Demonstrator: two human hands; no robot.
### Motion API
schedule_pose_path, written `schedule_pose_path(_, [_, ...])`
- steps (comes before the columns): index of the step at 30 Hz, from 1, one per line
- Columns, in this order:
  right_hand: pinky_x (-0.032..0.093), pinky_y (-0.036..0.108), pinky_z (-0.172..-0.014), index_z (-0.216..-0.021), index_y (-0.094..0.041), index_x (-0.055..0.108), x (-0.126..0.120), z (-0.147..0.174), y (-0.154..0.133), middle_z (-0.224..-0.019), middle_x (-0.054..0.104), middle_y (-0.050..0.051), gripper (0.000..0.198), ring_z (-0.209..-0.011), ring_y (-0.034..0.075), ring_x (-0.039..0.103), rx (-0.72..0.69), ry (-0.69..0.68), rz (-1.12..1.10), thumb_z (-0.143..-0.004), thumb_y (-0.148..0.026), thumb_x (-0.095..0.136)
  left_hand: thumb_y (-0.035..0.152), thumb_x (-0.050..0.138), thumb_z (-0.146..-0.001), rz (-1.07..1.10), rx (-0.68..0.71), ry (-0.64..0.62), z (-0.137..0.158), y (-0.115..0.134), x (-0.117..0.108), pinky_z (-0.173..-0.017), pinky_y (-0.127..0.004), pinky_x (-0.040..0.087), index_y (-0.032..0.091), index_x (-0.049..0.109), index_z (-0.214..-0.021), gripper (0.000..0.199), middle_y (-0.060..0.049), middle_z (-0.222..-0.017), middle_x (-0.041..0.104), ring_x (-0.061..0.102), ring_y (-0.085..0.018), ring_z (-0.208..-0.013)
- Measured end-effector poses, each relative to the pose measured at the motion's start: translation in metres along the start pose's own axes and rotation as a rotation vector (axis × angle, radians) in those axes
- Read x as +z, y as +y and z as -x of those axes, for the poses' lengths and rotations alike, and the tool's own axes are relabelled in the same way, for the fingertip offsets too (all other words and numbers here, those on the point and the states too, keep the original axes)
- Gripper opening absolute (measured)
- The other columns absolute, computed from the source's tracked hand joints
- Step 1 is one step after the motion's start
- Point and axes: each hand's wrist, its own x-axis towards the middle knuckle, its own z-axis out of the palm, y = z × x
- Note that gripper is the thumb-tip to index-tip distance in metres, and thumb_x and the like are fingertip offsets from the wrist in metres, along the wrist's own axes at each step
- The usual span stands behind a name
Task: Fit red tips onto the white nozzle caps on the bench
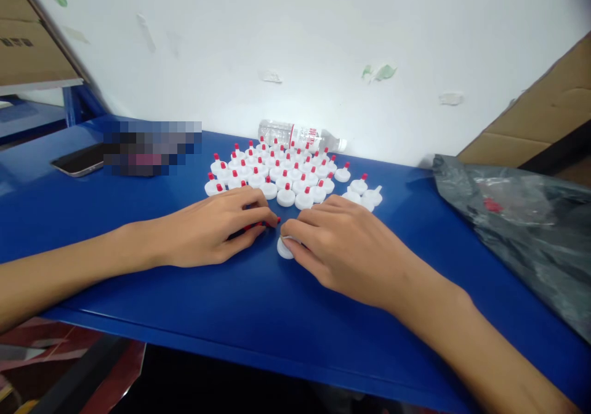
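Observation:
My left hand (215, 226) rests low over the table with its fingers curled and thumb drawn in. Small red caps (278, 219) show at and under its fingertips, one of them at the tip of the index finger; the rest are partly hidden. A white round lid (285, 249) is pinched between the thumb and fingers of my right hand (344, 244), close to the tabletop. Behind both hands stand several white nozzle lids topped with red caps (286, 196), grouped tightly. To the right of that group, a white lid without a red cap (373, 196) shows its bare spout.
A clear plastic bottle (300, 135) lies on its side against the white wall (314, 44). On the blue table (221, 315), a phone (80, 160) lies at the left beside a blurred area. A dark plastic bag (521, 235) covers the right side, near cardboard (540, 106).

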Motion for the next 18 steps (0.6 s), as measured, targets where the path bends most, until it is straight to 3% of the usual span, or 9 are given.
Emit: schedule_pose_path(18, [0.038,0.038,-0.078,-0.098,-0.018,0.069,0.0002,-0.0003,0.0,-0.086,0.072,0.002,0.022,-0.078,0.02,0.065,0.001,0.001,0.007,-0.106,-0.024,0.05,0.019,0.045,-0.105,0.008,0.004,0.009,0.0008,-0.0002,0.0,-0.089,-0.033,0.05,0.021,0.063,-0.119,0.023,-0.008,-0.11,0.06,0.061,-0.02,-0.098])
